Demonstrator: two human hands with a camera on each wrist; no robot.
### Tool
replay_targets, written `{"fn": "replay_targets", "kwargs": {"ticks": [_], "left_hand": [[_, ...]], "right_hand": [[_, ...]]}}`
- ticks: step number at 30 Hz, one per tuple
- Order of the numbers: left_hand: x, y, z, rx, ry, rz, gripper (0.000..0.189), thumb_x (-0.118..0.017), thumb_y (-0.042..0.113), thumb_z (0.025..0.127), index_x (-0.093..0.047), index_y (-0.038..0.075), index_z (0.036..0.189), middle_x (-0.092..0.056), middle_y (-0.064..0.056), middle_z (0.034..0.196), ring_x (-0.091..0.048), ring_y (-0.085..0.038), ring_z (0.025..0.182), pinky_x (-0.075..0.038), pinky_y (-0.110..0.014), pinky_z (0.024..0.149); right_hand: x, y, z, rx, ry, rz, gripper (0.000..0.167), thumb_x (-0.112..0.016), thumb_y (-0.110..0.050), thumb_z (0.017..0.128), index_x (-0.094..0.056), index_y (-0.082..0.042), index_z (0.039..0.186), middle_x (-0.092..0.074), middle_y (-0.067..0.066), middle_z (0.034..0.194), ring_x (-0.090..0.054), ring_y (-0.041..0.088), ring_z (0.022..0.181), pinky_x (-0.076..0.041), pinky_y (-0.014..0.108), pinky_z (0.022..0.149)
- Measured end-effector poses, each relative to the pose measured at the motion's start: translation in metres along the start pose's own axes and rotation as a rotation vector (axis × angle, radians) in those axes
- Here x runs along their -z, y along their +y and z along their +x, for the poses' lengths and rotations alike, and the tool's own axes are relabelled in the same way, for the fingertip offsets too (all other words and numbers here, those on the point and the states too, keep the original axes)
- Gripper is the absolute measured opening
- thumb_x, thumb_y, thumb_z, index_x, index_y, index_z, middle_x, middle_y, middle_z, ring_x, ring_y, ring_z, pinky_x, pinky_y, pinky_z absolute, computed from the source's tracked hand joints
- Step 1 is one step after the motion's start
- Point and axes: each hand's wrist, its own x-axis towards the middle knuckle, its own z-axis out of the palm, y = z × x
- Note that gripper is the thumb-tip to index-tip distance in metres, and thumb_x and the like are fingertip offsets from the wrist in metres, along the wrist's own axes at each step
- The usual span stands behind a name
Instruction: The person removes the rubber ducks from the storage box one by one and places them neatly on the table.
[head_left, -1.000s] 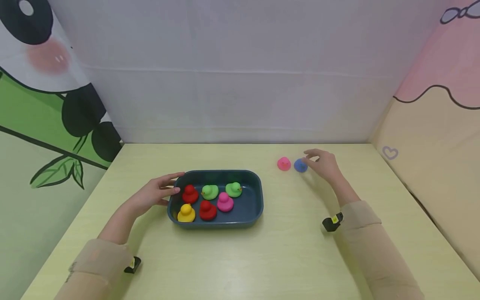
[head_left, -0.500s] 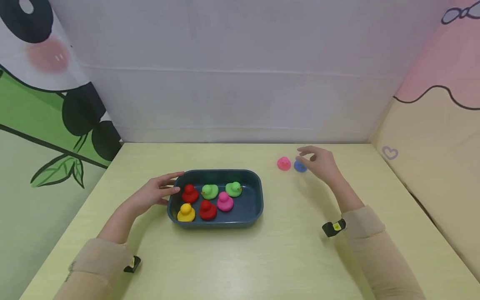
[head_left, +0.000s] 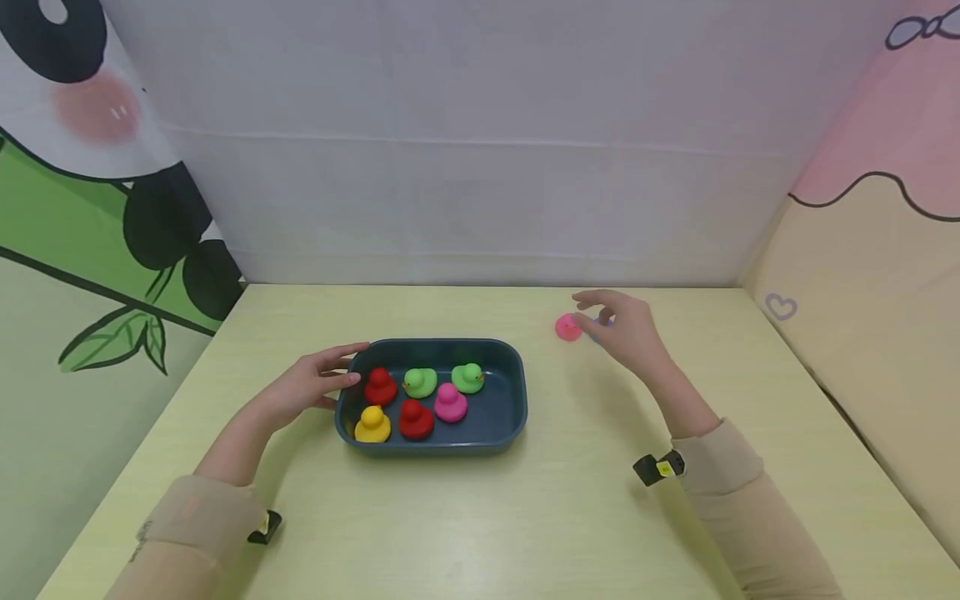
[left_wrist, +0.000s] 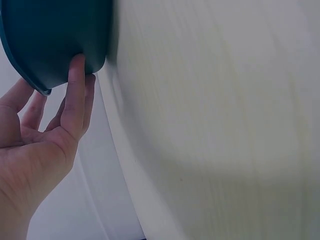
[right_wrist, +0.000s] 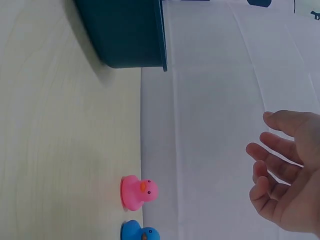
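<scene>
My left hand [head_left: 307,387] rests its extended fingers against the left end of a dark teal plastic tray [head_left: 501,404]. In the left wrist view, fingertips press the tray's outer wall [left_wrist: 55,45]. My right hand [head_left: 626,333] hovers over two rubber ducks at the back of the table, fingers loosely bent and nothing between them. One is a pink rubber duck [head_left: 566,331], just left of the thumb tip in the head view. The other, a blue rubber duck [right_wrist: 132,231], is mostly hidden behind the hand there; the right wrist view shows both ducks on the table, apart from the hand.
Inside the tray sit several rubber ducks: two red [head_left: 416,420], two light green [head_left: 468,378], a magenta one [head_left: 451,403] and a yellow one [head_left: 372,425]. A white cloth backdrop [head_left: 480,208] rises along the table's [head_left: 450,525] far edge, with printed panels at both sides.
My right hand has drifted left, from beside the blue duck to over it and up to the pink duck. The left hand and tray have stayed in place.
</scene>
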Motion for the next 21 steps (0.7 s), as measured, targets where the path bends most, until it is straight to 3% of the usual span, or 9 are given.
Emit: {"fn": "replay_targets", "kwargs": {"ticks": [8,14,21], "left_hand": [[0.0,0.002,-0.002,-0.008,-0.002,0.011,0.06,-0.058,0.03,0.094,-0.031,0.026,0.148,-0.026,-0.018,0.151,-0.04,-0.042,0.129,-0.053,-0.044,0.086],[0.0,-0.001,0.001,-0.006,0.0,0.015,0.061,-0.059,0.033,0.093,-0.031,0.027,0.147,-0.027,-0.017,0.151,-0.041,-0.041,0.128,-0.053,-0.043,0.086],[0.0,-0.003,0.002,-0.005,0.001,0.027,0.061,-0.059,0.033,0.093,-0.031,0.028,0.147,-0.028,-0.017,0.151,-0.041,-0.041,0.128,-0.053,-0.044,0.086]], "right_hand": [[-0.014,-0.017,-0.006,0.088,0.039,0.077,0.031,-0.07,-0.023,0.085,-0.067,-0.011,0.114,-0.07,0.003,0.1,-0.05,0.018,0.065,-0.037,0.027,0.048],[-0.03,-0.029,-0.01,0.142,0.052,0.085,0.03,-0.072,-0.02,0.083,-0.069,-0.011,0.111,-0.069,0.002,0.09,-0.053,0.014,0.07,-0.043,0.025,0.056],[-0.049,-0.037,-0.01,0.192,0.015,0.055,0.027,-0.073,-0.02,0.083,-0.07,-0.013,0.109,-0.07,-0.001,0.099,-0.054,0.017,0.074,-0.042,0.027,0.06]]}}
